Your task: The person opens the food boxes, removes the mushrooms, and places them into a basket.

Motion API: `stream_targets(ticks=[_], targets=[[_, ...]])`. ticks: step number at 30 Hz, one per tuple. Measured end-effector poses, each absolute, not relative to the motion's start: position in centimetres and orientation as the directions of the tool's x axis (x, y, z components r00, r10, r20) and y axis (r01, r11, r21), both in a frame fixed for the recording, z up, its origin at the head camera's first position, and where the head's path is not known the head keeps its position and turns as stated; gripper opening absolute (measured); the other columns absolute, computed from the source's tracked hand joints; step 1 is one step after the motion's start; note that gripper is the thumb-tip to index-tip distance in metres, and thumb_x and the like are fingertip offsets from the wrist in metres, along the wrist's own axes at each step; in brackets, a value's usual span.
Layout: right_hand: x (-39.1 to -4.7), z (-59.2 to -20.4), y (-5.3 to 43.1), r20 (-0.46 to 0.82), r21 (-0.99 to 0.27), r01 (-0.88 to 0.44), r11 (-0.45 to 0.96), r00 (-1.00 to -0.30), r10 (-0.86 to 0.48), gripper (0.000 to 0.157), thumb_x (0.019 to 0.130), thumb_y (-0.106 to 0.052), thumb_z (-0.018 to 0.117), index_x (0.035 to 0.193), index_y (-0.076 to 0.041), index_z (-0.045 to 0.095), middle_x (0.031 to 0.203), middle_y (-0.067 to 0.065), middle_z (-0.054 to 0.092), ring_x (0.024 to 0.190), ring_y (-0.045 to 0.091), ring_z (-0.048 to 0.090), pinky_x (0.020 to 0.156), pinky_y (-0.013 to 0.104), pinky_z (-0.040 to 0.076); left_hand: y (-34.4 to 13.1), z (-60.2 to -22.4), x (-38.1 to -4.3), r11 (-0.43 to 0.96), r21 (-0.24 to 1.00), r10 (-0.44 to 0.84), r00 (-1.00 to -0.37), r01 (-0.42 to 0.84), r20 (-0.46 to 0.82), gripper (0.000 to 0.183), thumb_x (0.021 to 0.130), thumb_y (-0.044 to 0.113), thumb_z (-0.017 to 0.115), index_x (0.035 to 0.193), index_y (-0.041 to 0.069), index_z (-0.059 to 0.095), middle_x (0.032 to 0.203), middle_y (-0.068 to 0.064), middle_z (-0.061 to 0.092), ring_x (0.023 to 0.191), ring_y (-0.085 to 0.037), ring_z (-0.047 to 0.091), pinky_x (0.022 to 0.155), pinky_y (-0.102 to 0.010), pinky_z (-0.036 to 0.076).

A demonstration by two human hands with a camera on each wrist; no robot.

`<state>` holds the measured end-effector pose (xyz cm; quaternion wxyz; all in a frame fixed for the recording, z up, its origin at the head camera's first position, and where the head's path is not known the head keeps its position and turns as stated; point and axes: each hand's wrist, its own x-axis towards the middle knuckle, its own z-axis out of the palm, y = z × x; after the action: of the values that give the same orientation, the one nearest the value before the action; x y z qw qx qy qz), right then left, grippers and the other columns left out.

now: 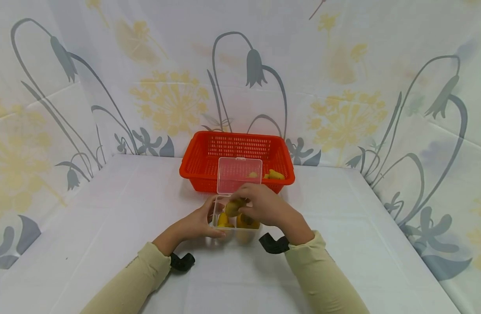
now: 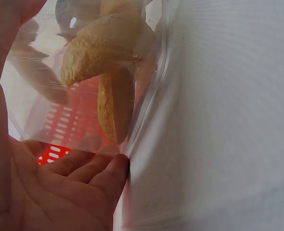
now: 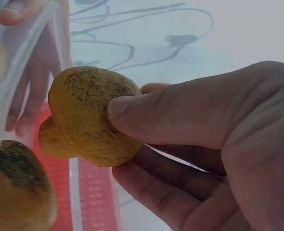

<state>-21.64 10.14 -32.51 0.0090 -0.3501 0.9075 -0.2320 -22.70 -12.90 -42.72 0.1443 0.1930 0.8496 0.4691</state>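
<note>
A clear plastic box (image 1: 238, 229) with dividers sits on the white table, its lid (image 1: 239, 174) raised against the red basket. My left hand (image 1: 195, 223) grips the box's left side, thumb at the near side and fingers at the far side. My right hand (image 1: 265, 206) pinches a yellow-brown mushroom (image 3: 91, 115) with a dark-speckled cap over the box. In the box lie another mushroom (image 3: 24, 187) with a dark patch and, to the left, a yellow piece (image 1: 223, 219). Through the clear wall, the left wrist view shows a mushroom cap and stem (image 2: 114, 103).
Directly behind the box stands a red perforated basket (image 1: 201, 184), with a few yellowish pieces (image 1: 276, 175) at its right end. A flowered cloth (image 1: 240, 100) hangs behind and along the sides of the table (image 1: 107, 226). Black straps (image 1: 273, 243) are at both wrists.
</note>
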Motion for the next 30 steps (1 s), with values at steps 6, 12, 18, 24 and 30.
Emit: stream_targets(ticks=[6, 12, 18, 24, 30], targets=[[-21.4, -31.9, 10.8, 0.22, -0.442, -0.675, 0.591, -0.72, -0.658, 0.021, 0.087, -0.013, 0.071, 0.108, -0.019, 0.071, 0.106, -0.007, 0.067, 0.1, 0.012, 0.061, 0.084, 0.031, 0.058, -12.9, -42.8, -22.8, 0.468, 0.86, 0.48, -0.875, 0.202, -0.056, 0.099, 0.067, 0.038, 0.087, 0.143, 0.031, 0.024, 0.139, -0.002, 0.044, 0.133, -0.024, 0.041, 0.112, -0.05, 0.039], [-21.4, -31.3, 11.4, 0.352, -0.391, -0.746, 0.539, -0.663, -0.661, 0.021, 0.086, -0.01, 0.073, 0.106, -0.017, 0.07, 0.105, -0.006, 0.066, 0.098, 0.011, 0.06, 0.083, 0.028, 0.057, -13.0, -43.0, -22.9, 0.461, 0.866, 0.479, -0.876, 0.194, -0.058, 0.096, 0.068, 0.034, 0.087, 0.141, 0.034, 0.024, 0.14, -0.003, 0.046, 0.134, -0.023, 0.042, 0.113, -0.05, 0.037], [-21.5, -30.9, 12.1, 0.431, -0.375, -0.757, 0.536, -0.654, -0.622, 0.027, 0.084, -0.006, 0.074, 0.109, -0.015, 0.069, 0.11, -0.003, 0.066, 0.102, 0.015, 0.062, 0.087, 0.033, 0.057, -13.0, -42.9, -22.8, 0.456, 0.869, 0.485, -0.872, 0.192, -0.062, 0.101, 0.069, 0.033, 0.087, 0.145, 0.029, 0.021, 0.143, -0.007, 0.045, 0.137, -0.026, 0.041, 0.115, -0.051, 0.034], [-21.5, -30.6, 12.6, 0.515, -0.35, -0.775, 0.526, -0.628, -0.583, 0.029, 0.082, -0.005, 0.075, 0.109, -0.016, 0.069, 0.109, -0.003, 0.064, 0.102, 0.014, 0.063, 0.086, 0.031, 0.057, -12.9, -42.9, -22.7, 0.458, 0.868, 0.486, -0.872, 0.193, -0.062, 0.102, 0.068, 0.035, 0.087, 0.146, 0.028, 0.02, 0.143, -0.006, 0.044, 0.137, -0.026, 0.04, 0.115, -0.051, 0.034], [-21.7, -30.5, 13.0, 0.57, -0.327, -0.777, 0.537, -0.616, -0.544, 0.028, 0.082, -0.006, 0.075, 0.108, -0.015, 0.07, 0.11, -0.001, 0.066, 0.105, 0.016, 0.062, 0.089, 0.034, 0.057, -12.9, -43.0, -22.7, 0.441, 0.874, 0.493, -0.869, 0.203, -0.047, 0.101, 0.069, 0.033, 0.086, 0.146, 0.027, 0.021, 0.142, -0.008, 0.044, 0.137, -0.026, 0.039, 0.115, -0.051, 0.033]])
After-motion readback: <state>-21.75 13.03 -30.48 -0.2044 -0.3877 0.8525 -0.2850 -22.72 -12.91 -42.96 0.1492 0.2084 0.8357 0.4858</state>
